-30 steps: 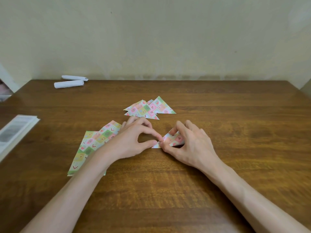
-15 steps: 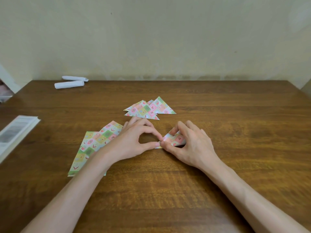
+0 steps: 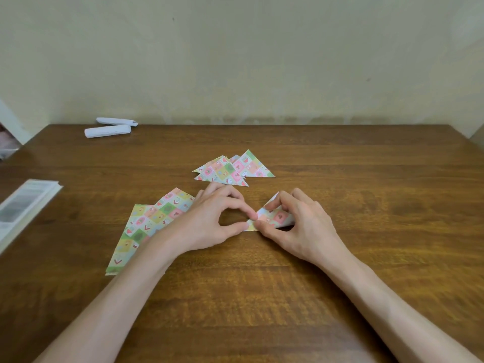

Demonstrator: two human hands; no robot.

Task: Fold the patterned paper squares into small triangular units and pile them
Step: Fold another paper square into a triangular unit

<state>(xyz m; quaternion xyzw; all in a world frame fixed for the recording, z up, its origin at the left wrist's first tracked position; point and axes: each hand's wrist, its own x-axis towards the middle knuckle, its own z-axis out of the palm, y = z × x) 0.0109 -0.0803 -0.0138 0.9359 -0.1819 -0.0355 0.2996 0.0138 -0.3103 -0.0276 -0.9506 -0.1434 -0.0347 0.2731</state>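
Hands, papers and rolls on one table (image 3: 366,179), counted
Two hands at centre frame, the left hand (image 3: 209,218) and the right hand (image 3: 301,226), with one half-folded piece (image 3: 277,216) between them; one pile of folded triangles (image 3: 233,170) just above centre, at least three units showing, the full number hidden by overlap; one fanned stack of flat patterned sheets (image 3: 152,224) left of centre, at least two sheets showing, the total not countable; two white paper rolls (image 3: 107,131) at upper left; one booklet (image 3: 23,205) at the left edge
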